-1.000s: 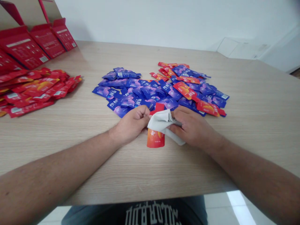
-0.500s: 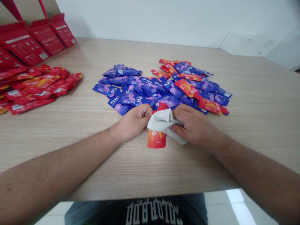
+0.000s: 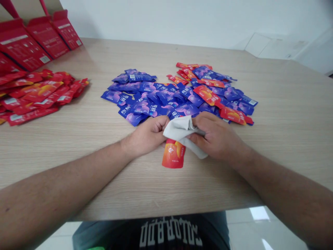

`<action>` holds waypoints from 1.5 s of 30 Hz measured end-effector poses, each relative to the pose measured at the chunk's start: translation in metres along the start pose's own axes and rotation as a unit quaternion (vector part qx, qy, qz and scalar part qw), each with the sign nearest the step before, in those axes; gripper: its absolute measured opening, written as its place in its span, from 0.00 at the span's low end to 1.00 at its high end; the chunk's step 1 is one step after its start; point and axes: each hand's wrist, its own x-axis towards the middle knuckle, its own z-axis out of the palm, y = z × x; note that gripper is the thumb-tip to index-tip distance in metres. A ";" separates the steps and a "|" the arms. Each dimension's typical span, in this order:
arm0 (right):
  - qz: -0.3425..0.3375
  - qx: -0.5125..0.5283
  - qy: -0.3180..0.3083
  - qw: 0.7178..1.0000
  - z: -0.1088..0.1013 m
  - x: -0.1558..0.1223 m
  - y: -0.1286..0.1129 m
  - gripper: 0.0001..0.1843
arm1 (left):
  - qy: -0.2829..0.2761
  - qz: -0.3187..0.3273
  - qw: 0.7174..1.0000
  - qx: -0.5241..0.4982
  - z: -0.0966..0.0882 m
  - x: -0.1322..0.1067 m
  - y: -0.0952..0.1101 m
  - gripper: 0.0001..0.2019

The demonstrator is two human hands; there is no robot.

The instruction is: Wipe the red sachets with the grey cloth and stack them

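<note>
And here's the red-orange pouch (image 3: 173,154), its lower end jutting out at 6 o'clock from a grey cloth (image 3: 180,130) just above the wood-grain table (image 3: 286,104)! The left hand (image 3: 145,136) and right hand (image 3: 217,137) are clenched on that cloth, with blue pouches (image 3: 156,99) massed at 12 o'clock!

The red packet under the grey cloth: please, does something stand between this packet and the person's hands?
Yes, the grey cloth. It covers the upper part of the red packet, and the left hand and right hand grip the cloth from both sides. The packet's lower end sticks out uncovered.
</note>
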 end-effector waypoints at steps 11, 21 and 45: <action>0.042 0.016 0.018 0.999 -0.001 0.004 0.005 0.11 | -0.048 0.038 0.998 0.033 0.000 0.000 0.002 0.07; 0.055 0.012 0.018 0.998 -0.001 0.006 0.009 0.12 | -0.047 0.036 0.996 0.063 0.002 -0.004 0.010 0.06; -0.101 0.037 -0.118 0.987 0.006 -0.006 -0.021 0.02 | 0.108 -0.071 0.987 -0.091 0.010 0.000 0.002 0.12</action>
